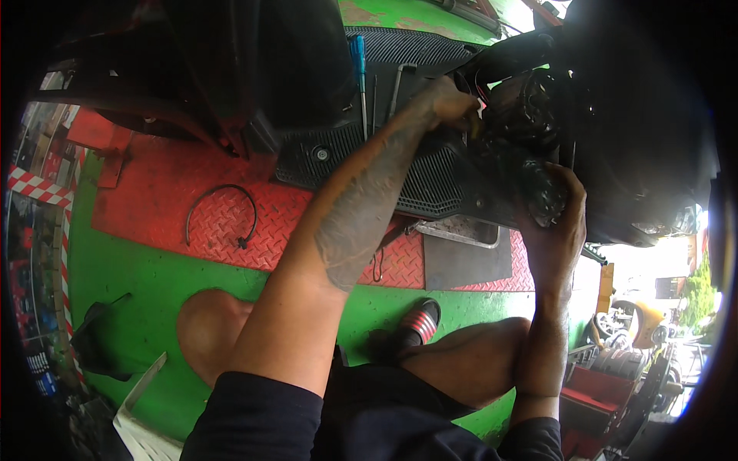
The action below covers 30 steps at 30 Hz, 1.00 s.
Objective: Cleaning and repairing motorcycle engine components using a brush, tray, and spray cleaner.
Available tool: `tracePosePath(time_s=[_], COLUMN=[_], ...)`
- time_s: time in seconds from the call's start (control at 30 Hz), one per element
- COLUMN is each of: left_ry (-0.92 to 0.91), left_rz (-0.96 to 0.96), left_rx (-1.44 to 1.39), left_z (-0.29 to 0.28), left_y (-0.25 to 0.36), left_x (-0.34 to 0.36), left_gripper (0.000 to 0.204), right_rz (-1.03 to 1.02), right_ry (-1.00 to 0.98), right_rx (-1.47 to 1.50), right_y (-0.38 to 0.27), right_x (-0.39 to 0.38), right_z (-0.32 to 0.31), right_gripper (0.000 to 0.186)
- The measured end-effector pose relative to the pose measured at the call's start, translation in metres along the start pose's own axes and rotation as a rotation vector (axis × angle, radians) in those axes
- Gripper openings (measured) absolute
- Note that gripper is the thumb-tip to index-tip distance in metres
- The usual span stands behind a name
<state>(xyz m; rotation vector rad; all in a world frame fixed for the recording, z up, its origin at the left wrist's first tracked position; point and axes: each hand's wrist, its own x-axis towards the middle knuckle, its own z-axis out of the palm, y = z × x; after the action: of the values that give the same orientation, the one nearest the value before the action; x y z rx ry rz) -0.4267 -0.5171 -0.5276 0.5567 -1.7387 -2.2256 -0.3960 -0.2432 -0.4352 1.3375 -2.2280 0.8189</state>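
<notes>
Up at the opened front section of a black scooter, my left hand (453,104) is closed, its fingertips pressed in among dark parts and wires (484,91). What they grip is hidden. My right hand (567,203) curves round a dark, glossy, rounded part (542,184) just below and to the right, against the scooter body. Beneath my left forearm stretches the black ribbed footboard (307,163). On it lie a screwdriver with a blue handle (357,58), a thin rod (374,100) and an L-shaped metal tool (397,86).
A curved black cable (201,196) lies on the red tread-plate platform (161,200). A metal tray (488,244) sits below the footboard. A pale plastic seat (142,426) stands lower left on the green floor. Red-and-white tape (38,187) runs along the left.
</notes>
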Motion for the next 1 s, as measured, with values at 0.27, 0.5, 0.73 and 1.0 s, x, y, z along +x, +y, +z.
tracePosePath(time_s=[0.27,0.5,0.73,1.0], left_ry=[0.097,0.457,0.422,0.449], left_rz=[0.233,0.515,0.505,0.429], left_rx=[0.393,0.710,0.490,0.456], left_z=[-0.002,0.020,0.015,0.019], left_y=[0.001,-0.014,0.008,0.008], left_x=[0.001,-0.014,-0.014,-0.020], left_gripper=[0.026,0.027,0.030,0.027], right_rz=[-0.212,-0.373,-0.363,-0.350], right_ry=[-0.022,-0.115,-0.155,-0.198], right_rx=[0.125,-0.067,-0.120,-0.142], right_y=[0.018,-0.001,-0.013,-0.007], right_x=[0.003,0.006,0.006,0.009], right_z=[0.015,0.017,0.008,0.016], right_gripper=[0.063,0.065,0.061,0.059])
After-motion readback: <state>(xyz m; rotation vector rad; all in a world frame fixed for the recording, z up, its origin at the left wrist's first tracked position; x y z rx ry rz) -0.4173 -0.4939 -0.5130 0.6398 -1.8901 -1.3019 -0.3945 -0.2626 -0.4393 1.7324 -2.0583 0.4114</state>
